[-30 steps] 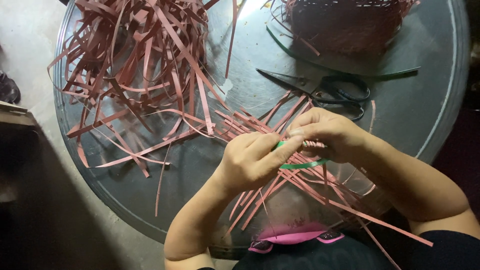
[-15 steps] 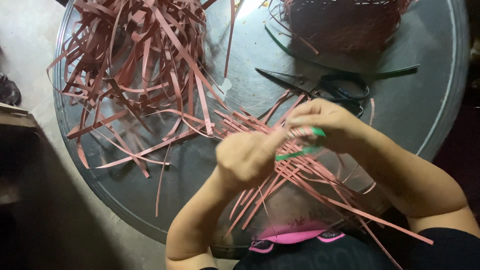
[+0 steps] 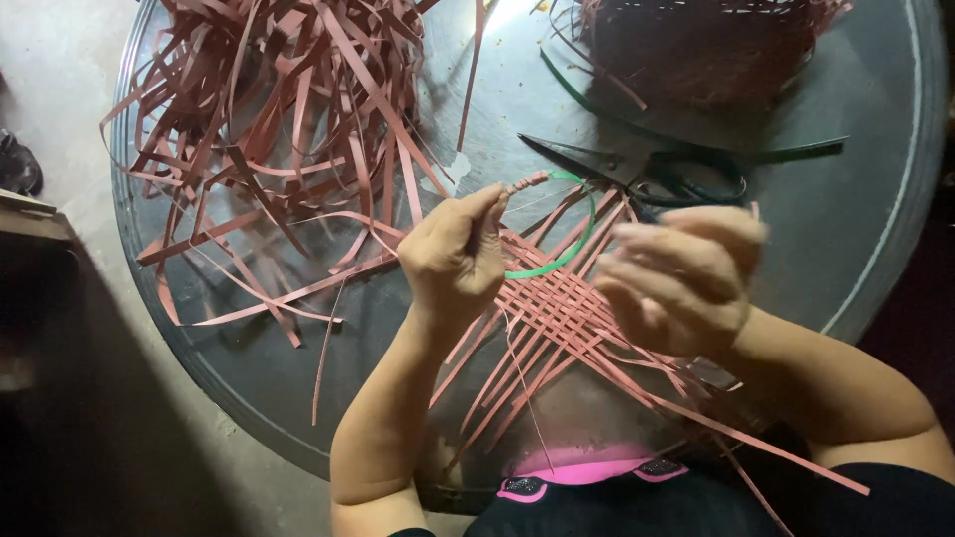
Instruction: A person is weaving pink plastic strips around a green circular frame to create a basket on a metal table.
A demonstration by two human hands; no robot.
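Two bare hands work above a round dark table (image 3: 856, 249), seen from overhead. At the far edge of the table stands a woven basket (image 3: 696, 50) of reddish-brown strips; its inside is too dark to make out. A big loose heap of the same reddish-brown strips (image 3: 288, 129) covers the far left of the table, spilling toward the middle. Dark-handled scissors (image 3: 647, 174) lie near the basket, with a long dark green strip (image 3: 716, 144) curving past them.

Directly below the hands lies a flat woven mat of pink strips (image 3: 557, 318), its loose ends fanning out toward the person and over the near rim of the table.

Left hand (image 3: 458, 254): raised over the mat's left edge, wrist bent, thumb and fingertips pinched together on a thin green strip (image 3: 572, 249). That strip bends in a bright arc from the pinch, over the top of the mat, and back around toward the hand.

Right hand (image 3: 681, 278): blurred by motion, hovering over the right part of the mat, fingers loosely curled and spread apart, closed on nothing.

Near the bottom edge, a pink garment (image 3: 577, 467) shows at the person's lap.
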